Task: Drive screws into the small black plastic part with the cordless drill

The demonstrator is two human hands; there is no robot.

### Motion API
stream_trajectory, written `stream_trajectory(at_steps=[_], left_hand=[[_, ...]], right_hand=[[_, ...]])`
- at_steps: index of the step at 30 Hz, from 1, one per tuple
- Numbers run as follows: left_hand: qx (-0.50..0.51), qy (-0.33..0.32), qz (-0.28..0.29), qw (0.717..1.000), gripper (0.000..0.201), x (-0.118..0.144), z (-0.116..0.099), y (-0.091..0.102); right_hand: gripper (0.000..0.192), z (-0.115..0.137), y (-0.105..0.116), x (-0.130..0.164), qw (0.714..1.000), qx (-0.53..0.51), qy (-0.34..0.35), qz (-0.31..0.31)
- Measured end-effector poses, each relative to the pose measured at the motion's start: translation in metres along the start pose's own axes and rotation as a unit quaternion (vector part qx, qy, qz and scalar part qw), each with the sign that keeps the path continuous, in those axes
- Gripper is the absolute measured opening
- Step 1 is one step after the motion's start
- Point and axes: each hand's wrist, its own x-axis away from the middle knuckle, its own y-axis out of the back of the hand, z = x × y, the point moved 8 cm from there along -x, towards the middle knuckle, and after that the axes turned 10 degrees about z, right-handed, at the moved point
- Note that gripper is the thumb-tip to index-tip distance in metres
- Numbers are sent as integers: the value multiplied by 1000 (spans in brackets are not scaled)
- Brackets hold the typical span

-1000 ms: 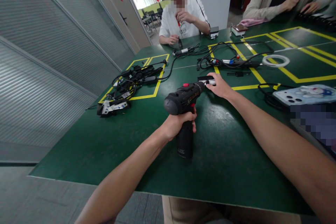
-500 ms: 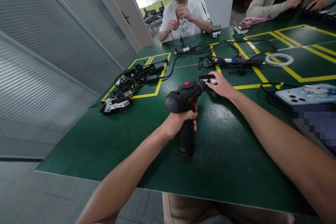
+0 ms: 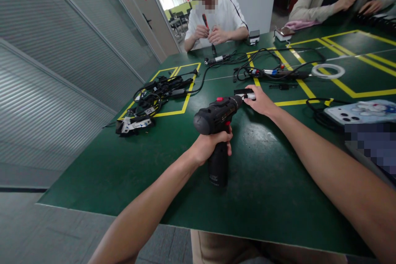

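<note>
Head camera showed work apparently partway: the drill (image 3: 213, 119) was held over the near part of the green table (image 3: 130, 173), its nose reaching toward a small piece (image 3: 250, 96), black and white. Whether the two touched could not be told, nor what was finished or left on it. The left hand (image 3: 208, 147) was wrapped round the drill's handle. Farther out, the right hand (image 3: 261, 100) pinched the small piece between thumb and fingers. Beyond lay a white ring (image 3: 328, 77); across the table a co-worker (image 3: 228, 18) held a red-handled tool (image 3: 205, 21).
</note>
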Motion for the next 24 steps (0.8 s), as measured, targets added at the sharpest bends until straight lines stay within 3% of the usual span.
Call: stream_trajectory(at_steps=[24], left_hand=[[0, 10, -10, 1000, 19, 1, 0, 0]], right_hand=[[47, 0, -1, 1, 1000, -4, 0, 0]])
